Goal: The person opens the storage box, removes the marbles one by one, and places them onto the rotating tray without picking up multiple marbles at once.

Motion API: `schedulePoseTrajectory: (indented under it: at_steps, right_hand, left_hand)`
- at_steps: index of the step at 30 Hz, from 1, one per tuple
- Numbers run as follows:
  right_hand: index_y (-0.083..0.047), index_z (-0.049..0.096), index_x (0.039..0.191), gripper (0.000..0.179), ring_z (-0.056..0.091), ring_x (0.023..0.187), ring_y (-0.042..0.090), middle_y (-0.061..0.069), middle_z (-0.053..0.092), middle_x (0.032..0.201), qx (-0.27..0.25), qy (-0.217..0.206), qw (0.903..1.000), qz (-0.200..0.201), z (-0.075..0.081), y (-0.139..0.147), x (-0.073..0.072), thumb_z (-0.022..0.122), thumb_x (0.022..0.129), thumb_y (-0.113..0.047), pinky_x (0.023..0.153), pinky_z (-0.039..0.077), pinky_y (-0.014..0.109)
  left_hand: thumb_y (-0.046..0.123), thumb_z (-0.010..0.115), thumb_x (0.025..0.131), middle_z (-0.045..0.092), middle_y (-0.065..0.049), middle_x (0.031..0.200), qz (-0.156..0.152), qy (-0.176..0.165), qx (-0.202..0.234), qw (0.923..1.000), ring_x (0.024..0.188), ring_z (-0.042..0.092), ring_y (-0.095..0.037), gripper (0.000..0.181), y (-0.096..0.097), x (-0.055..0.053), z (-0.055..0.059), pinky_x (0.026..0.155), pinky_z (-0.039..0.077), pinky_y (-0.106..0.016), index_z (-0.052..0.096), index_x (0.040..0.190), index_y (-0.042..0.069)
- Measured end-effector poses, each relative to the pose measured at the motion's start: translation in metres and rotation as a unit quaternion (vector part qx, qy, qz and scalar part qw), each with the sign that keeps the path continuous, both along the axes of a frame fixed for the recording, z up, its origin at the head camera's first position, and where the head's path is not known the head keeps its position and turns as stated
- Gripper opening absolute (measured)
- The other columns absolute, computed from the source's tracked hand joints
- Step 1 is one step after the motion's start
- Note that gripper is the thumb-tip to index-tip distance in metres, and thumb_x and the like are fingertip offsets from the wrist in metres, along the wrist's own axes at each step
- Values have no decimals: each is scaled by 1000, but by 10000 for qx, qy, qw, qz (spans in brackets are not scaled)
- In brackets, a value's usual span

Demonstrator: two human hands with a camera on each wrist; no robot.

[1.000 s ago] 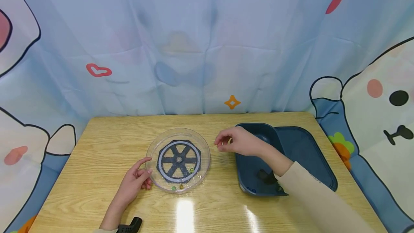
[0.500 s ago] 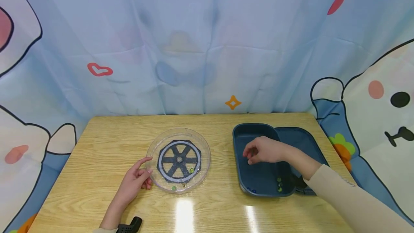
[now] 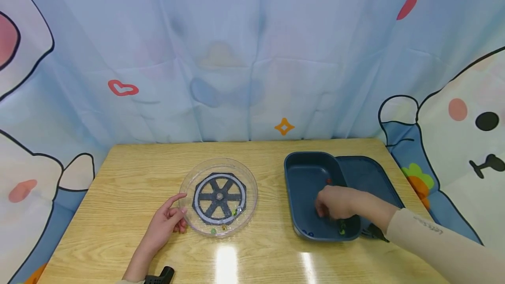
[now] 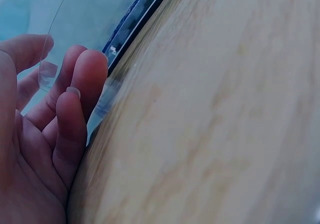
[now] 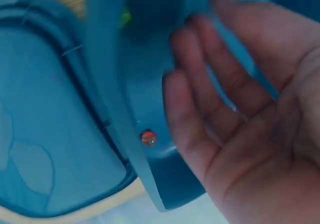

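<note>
A clear round dish (image 3: 251,196) lies on the table over a dark, wheel-shaped piece (image 3: 219,196). Green (image 3: 213,231), amber (image 3: 224,227) and yellowish (image 3: 235,212) marbles are in it. My left hand (image 3: 159,225) touches the dish's left rim with relaxed index finger and thumb; its other fingers bend loosely below. Down inside a dark blue tub (image 3: 301,187) is my right hand (image 3: 339,202), fingers lightly curved, with nothing visible between them in the right wrist view. Around it lie a red marble (image 5: 148,138), blue marbles (image 3: 310,233) and green marbles (image 3: 342,226).
A flat dark blue lid or tray (image 3: 367,174) lies against the tub's right side. Everything stands on a wood-grain table (image 3: 268,253). A printed cartoon curtain (image 3: 221,56) hangs behind it.
My right hand has moved right from beside the dish and dropped into the tub. The red marble has come into sight. Marbles in the dish have shifted slightly; my left hand stays.
</note>
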State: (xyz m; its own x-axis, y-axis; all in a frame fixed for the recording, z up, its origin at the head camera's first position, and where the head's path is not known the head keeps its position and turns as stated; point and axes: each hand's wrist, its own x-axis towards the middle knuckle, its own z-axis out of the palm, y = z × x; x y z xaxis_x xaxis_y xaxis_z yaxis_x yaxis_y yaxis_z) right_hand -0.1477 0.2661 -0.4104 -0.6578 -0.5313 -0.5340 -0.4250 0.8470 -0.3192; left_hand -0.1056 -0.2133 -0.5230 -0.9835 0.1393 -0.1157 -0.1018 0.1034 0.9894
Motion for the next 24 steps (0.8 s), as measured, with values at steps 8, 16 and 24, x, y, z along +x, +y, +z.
schedulePoseTrajectory:
  at_steps: [8,16,24]
  right_hand:
    - [-18,61,70,35,47,61,13,-6,51,72,873,681,9933,338,-5,3,12,64,87,13,58,45,31]
    - [-19,58,63,38,44,55,11,-8,48,64,909,976,9893,594,-13,8,13,72,83,10,53,43,29]
    - [-20,58,60,38,44,53,9,-9,48,62,806,971,9899,647,-18,9,13,74,82,8,52,42,27]
  left_hand:
    - [13,60,101,61,-16,73,23,-55,-60,10000,57,62,-21,47,-1,-1,-1,56,54,-29,45,146,12]
    - [14,60,101,61,-16,74,35,-84,-27,10000,57,62,-21,47,0,-1,0,56,55,-30,45,146,11]
    - [14,61,101,60,-16,74,22,-103,9,9999,58,62,-21,48,-1,0,-1,57,56,-31,45,146,11]
